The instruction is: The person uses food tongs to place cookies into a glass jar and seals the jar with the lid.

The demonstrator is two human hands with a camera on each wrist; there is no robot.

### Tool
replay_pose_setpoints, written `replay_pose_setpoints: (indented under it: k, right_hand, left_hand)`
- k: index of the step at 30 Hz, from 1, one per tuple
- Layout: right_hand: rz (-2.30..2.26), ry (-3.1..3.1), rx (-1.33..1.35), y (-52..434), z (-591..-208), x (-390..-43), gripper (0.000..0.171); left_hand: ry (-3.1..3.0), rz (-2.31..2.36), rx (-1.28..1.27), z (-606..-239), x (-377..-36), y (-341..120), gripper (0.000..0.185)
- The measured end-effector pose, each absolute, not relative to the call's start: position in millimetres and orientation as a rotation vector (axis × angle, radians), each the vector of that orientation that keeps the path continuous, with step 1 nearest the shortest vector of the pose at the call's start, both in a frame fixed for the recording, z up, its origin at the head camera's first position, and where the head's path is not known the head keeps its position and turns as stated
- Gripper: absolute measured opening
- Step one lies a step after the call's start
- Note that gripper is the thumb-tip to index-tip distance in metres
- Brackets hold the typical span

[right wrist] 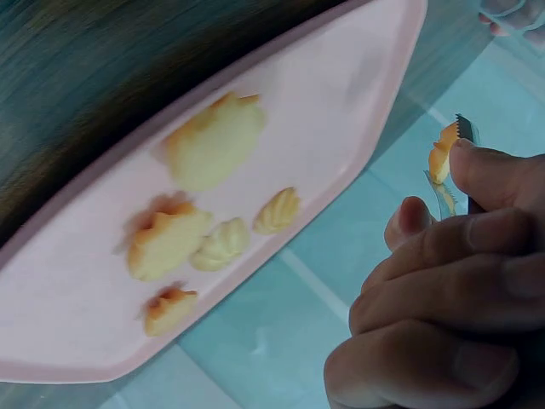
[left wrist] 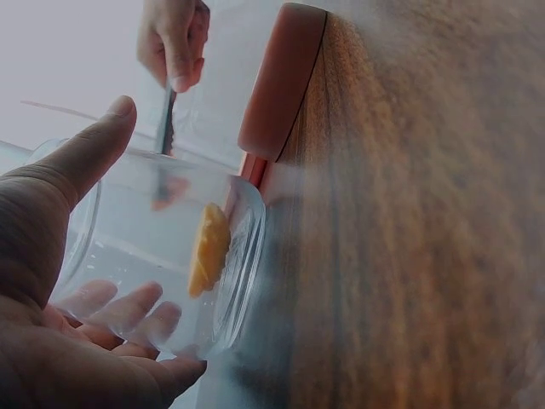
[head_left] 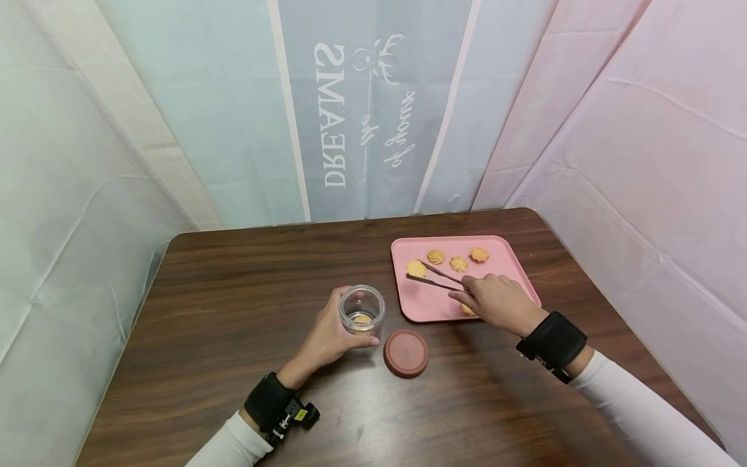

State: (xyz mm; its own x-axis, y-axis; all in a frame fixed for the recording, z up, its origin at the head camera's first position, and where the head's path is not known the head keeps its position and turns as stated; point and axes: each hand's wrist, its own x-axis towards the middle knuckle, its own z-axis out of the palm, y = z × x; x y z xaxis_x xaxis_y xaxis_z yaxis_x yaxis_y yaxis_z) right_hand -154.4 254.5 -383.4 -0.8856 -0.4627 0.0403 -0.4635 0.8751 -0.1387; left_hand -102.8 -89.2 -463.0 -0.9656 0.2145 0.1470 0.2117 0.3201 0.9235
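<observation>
My left hand grips a clear glass jar, thumb on one side and fingers round the other. Inside it, a golden cookie lies at the bottom. Over the pink tray, my right hand holds metal tongs. Between the serrated tips of the tongs sits another cookie, raised above the tray in the right wrist view. Several piped cookies lie on the tray, one partly hidden under my right hand.
A round reddish-brown lid lies flat on the dark wooden table, between the jar and the tray's near side. Fabric curtains hang behind the table and on both sides.
</observation>
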Motion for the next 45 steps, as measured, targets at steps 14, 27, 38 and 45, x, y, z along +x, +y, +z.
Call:
replay_pose_setpoints:
  k: [14, 27, 38, 45]
  right_hand:
    - [0.210, -2.970, 0.823, 243.8, -370.0, -143.1, 0.040]
    - [0.136, -2.889, 0.882, 224.9, -351.4, -127.3, 0.041]
    - [0.123, -2.777, 0.989, 206.7, -342.4, -109.0, 0.041]
    - [0.121, -2.770, 1.009, 196.9, -344.7, -102.4, 0.041]
  left_hand:
    - [2.562, 1.756, 0.403, -462.8, -102.0, -89.3, 0.103]
    - [2.587, 1.743, 0.410, -463.9, -102.7, -89.3, 0.103]
    - [2.576, 1.739, 0.415, -461.2, -102.9, -90.6, 0.104]
    - [2.572, 1.746, 0.399, -462.4, -101.5, -88.8, 0.104]
